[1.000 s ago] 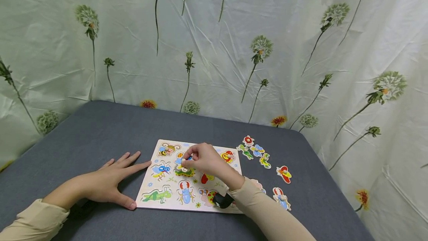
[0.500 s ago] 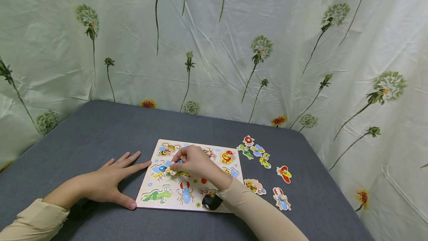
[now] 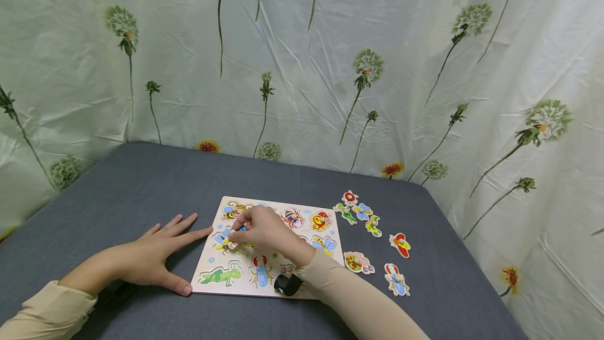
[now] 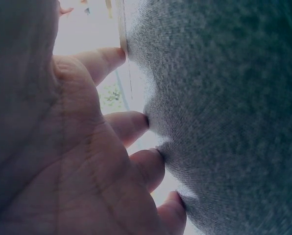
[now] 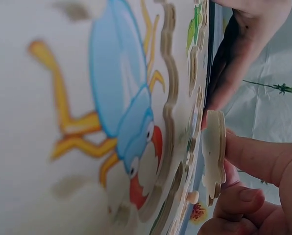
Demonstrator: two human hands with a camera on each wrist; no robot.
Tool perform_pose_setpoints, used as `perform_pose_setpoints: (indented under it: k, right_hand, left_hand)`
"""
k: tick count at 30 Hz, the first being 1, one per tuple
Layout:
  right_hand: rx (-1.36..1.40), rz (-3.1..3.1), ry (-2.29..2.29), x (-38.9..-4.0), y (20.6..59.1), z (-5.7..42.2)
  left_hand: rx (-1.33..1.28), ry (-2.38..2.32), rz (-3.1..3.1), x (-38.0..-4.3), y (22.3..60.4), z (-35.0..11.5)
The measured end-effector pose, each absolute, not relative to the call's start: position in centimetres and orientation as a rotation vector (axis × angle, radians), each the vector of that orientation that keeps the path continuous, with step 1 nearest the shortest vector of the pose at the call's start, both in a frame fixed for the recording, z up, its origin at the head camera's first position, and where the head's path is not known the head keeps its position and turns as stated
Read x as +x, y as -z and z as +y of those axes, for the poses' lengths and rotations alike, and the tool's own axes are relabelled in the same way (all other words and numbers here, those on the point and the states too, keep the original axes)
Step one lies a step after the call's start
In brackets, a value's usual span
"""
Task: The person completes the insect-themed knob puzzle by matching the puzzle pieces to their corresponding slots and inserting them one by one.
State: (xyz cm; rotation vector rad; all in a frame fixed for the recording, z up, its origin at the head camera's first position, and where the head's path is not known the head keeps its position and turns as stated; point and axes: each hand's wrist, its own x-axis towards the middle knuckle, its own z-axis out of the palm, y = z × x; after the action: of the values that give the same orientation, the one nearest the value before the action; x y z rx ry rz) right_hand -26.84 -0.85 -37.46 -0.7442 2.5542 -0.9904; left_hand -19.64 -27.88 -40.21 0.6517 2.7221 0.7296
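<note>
On my feed I counted one bug puzzle board point(image 3: 246, 277), one counter point(image 3: 448, 277), one floral cloth point(image 3: 292, 35), one left hand point(image 3: 151, 256) and one right hand point(image 3: 265, 228). Seven loose pieces point(image 3: 397, 280) lay beside the board, three seated pieces point(image 3: 319, 222) showed on it, and the right hand pinched one more piece point(image 5: 214, 149).

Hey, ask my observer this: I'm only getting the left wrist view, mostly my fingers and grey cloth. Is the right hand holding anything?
Observer: Yes, the right hand pinches a puzzle piece with its plain underside showing in the right wrist view.
Operator: Okay, and are there any pieces lying off the board?
Observer: Yes, the head view shows seven loose pieces on the grey tabletop, to the right of the board.
</note>
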Motion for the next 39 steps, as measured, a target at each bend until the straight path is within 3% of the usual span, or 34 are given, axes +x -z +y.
perform_pose_setpoints:
  k: [39]
  right_hand:
    - [-0.707, 2.581, 0.838, -27.1, 37.6, -2.3]
  left_hand:
    - [0.643, -0.718, 2.716, -19.6, 40.0, -28.0]
